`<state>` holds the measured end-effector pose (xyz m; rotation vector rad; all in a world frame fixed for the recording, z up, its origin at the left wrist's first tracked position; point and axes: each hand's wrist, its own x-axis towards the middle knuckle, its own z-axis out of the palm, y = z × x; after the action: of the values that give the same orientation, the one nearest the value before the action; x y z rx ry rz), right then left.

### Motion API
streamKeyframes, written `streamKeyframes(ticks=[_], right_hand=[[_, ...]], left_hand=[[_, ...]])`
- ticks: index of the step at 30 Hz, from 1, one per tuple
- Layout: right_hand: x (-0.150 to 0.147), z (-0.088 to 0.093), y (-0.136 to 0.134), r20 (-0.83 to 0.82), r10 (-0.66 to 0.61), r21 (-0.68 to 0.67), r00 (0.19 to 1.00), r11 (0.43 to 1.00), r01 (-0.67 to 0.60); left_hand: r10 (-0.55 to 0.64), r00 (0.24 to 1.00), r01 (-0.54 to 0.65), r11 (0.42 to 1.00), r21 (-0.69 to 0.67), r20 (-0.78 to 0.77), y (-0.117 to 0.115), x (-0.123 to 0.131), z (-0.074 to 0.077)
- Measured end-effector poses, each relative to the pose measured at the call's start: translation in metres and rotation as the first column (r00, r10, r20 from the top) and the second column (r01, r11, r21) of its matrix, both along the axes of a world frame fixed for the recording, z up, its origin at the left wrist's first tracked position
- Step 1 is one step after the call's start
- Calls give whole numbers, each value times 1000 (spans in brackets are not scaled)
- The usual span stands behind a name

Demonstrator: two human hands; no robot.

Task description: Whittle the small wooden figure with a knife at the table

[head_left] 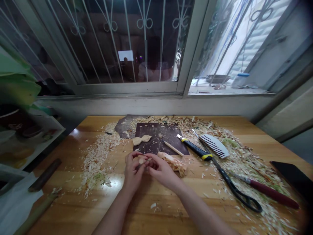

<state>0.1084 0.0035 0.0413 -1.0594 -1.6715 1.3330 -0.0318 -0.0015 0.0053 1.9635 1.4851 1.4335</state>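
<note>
Close together over the near side of the wooden table, both my hands are closed around a small pale wooden piece (141,161). My left hand (133,168) grips it with thumb and fingers. The fingers of my right hand (161,168) meet it from the other side and hide most of it. Just beyond my right hand lies a partly peeled, rough block of wood (172,160). A carved wooden figure with a narrow waist (142,140) rests on the dark mat (146,128). On the mat's right lies a pencil-like stick (173,148).
A craft knife (195,148), a white comb (214,145), a black-handled tool (234,186) and a red-handled tool (271,193) lie to the right. Wood shavings (97,160) ring the mat. A dark flat device (293,179) sits far right; a dark stick (45,174) lies left.
</note>
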Motion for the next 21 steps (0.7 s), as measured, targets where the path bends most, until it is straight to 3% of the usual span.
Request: streamKeyframes(ticks=[2,4,7,10,14,16,21], right_hand=[[-2,1,4,-147,53,-249,988,965,-88],[0,2,7,-245,61,-409,968,898,-160],[4,3,10,-358,71,-487,931,837,-251],[4,-2,12,-379,95,-523,920,798,-298],[1,-12,10,-279,28,-420,960,895,-148],[1,-16,7,-255,9,-344,967,934,-100],[5,-23,4,-159,73,-338,985,933,-124]], left_hand=[[13,998,-11,1000,29,-64,2,-3,2],[32,990,-23,997,67,-135,3,-3,4],[47,977,-22,992,125,-206,3,-2,7],[-13,966,44,993,112,-260,1,0,10],[-161,943,160,987,-29,-292,-2,0,14],[-177,926,158,984,-83,-333,-2,-2,16],[10,884,-90,985,-150,-468,1,-16,13]])
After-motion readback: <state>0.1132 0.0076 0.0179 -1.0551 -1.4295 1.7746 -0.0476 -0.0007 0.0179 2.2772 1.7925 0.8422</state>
